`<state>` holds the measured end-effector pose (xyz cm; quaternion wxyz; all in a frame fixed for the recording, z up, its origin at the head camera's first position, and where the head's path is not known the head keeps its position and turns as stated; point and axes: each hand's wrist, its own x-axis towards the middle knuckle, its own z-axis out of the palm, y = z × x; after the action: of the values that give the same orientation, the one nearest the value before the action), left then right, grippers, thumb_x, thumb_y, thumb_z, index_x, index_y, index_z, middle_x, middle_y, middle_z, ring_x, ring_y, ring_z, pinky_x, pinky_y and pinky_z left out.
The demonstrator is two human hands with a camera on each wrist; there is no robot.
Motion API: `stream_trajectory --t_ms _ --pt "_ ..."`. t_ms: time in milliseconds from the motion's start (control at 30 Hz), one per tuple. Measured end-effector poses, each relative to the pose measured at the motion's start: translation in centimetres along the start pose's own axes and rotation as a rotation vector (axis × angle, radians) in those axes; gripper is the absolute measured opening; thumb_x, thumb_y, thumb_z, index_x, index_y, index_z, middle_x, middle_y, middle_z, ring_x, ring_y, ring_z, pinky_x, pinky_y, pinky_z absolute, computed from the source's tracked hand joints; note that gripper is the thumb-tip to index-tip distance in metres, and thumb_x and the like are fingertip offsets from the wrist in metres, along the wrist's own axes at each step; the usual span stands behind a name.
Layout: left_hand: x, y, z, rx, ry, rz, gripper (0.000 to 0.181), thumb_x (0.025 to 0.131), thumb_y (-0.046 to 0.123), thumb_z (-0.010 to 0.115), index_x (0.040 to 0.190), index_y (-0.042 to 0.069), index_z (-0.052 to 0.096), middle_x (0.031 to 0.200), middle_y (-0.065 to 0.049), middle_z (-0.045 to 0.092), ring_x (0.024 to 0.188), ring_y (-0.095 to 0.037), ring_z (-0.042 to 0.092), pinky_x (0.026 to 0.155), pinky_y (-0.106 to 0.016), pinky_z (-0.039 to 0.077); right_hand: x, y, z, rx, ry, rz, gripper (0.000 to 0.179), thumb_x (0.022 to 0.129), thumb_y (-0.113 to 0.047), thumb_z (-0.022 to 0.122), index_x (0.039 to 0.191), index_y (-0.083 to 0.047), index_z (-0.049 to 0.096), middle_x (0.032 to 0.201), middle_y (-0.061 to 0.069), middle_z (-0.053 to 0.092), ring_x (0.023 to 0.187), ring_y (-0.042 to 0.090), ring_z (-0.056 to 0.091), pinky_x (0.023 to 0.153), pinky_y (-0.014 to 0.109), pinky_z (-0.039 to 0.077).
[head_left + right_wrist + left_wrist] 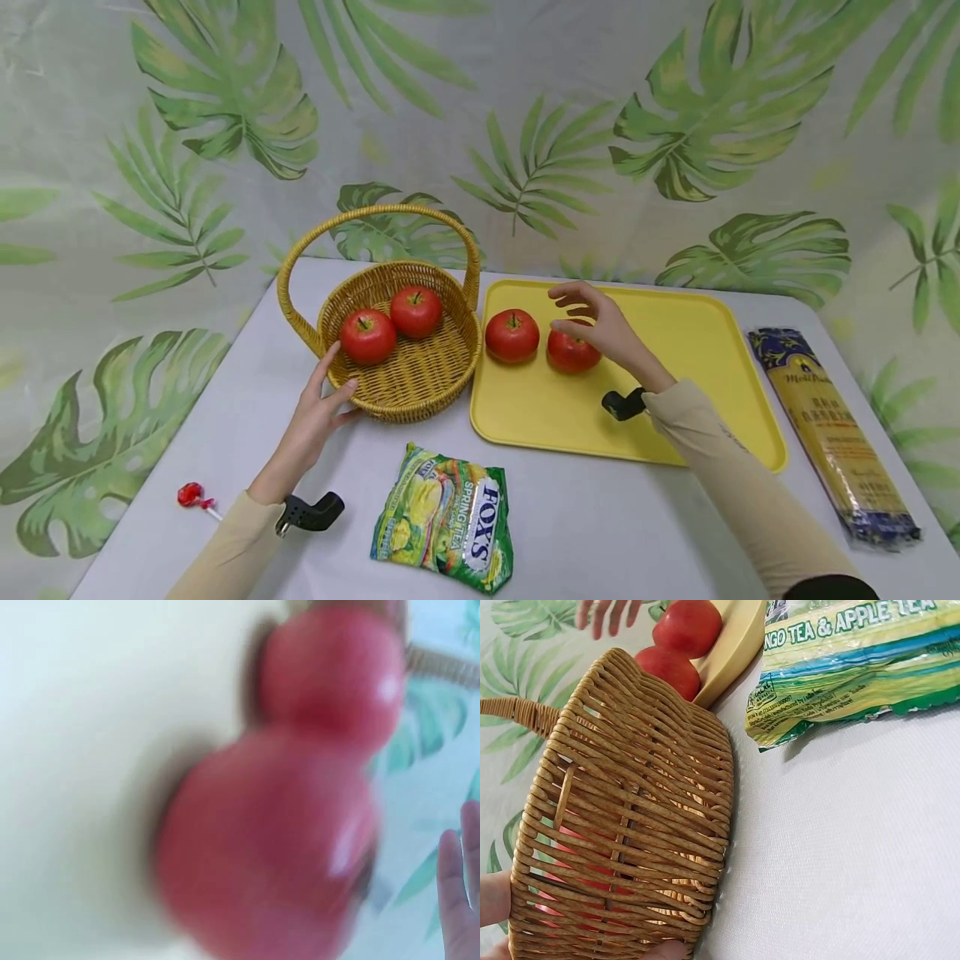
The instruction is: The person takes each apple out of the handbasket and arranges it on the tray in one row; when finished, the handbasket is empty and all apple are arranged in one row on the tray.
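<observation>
My left hand (pixel 317 414) grips the near-left rim of a wicker basket (pixel 420 408), fingers (pixel 493 898) over the edge and the thumb low against the outer wall in the left wrist view. Two red apples (pixel 368 337) lie inside, toward the back left. Two more sit side by side on a yellow tray (pixel 637 408): a left apple (pixel 512 336) and a right apple (pixel 573 353). Above the right one, partly covering it, hovers my right hand (pixel 600 327), its fingers spread and holding nothing. Both tray apples look blurred in the right wrist view.
In front of the basket lies a green FOX'S candy bag (pixel 447 521). A red lollipop (pixel 192 495) is at the far left. Along the table's right side rests a long pasta packet (pixel 832 433). A leaf-patterned cloth (pixel 540 150) hangs behind the basket's tall handle (pixel 382 210).
</observation>
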<state>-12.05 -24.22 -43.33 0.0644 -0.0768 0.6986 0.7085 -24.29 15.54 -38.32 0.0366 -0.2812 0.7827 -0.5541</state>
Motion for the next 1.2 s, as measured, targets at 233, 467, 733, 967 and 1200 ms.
stream_trajectory --t_ms 233,467,733,967,1200 --pt "0.1 -0.1 0.1 0.006 0.010 0.000 0.067 0.103 0.013 0.045 0.155 0.028 0.005 0.157 -0.005 -0.017 0.138 -0.037 0.020 0.102 -0.058 0.033 2.9 -0.7 4.2 0.054 -0.139 -0.056 0.045 0.089 -0.006 0.068 0.130 -0.002 0.052 0.132 0.014 0.051 0.112 0.039 0.052 0.096 0.052 0.042" --pt "0.1 -0.1 0.2 -0.003 0.009 0.000 0.067 0.103 0.010 0.043 0.155 0.028 0.005 0.157 -0.005 -0.017 0.138 -0.037 0.019 0.103 -0.059 0.032 6.1 -2.2 8.3 0.025 -0.255 -0.063 0.052 0.089 -0.009 0.069 0.137 -0.009 0.047 0.138 0.011 0.045 0.105 0.030 0.056 0.084 0.042 0.051" --pt "0.1 -0.1 0.2 0.008 0.009 0.008 0.067 0.103 0.011 0.043 0.155 0.030 0.006 0.157 -0.004 -0.018 0.139 -0.037 0.019 0.103 -0.058 0.032 9.6 -2.6 11.5 -0.015 -0.325 -0.016 0.064 0.088 -0.013 0.069 0.145 -0.009 0.038 0.145 0.012 0.035 0.094 0.027 0.061 0.082 0.034 0.052" --pt "0.1 -0.2 0.1 0.008 0.012 0.008 0.067 0.103 0.013 0.045 0.155 0.031 0.006 0.157 -0.003 -0.017 0.138 -0.036 0.020 0.102 -0.057 0.034 11.8 -2.5 13.0 -0.098 -0.325 0.088 0.070 0.088 -0.017 0.071 0.147 -0.011 0.035 0.147 0.015 0.030 0.121 0.032 0.043 0.080 0.040 0.052" --pt "0.2 -0.2 0.0 0.015 0.020 0.009 0.067 0.103 0.012 0.044 0.155 0.031 0.006 0.157 -0.004 -0.016 0.138 -0.037 0.022 0.102 -0.057 0.034 13.3 -2.7 13.8 -0.114 -0.397 0.247 0.072 0.089 -0.020 0.068 0.150 -0.017 0.029 0.152 0.017 0.015 0.098 0.041 0.058 0.075 0.051 0.053"
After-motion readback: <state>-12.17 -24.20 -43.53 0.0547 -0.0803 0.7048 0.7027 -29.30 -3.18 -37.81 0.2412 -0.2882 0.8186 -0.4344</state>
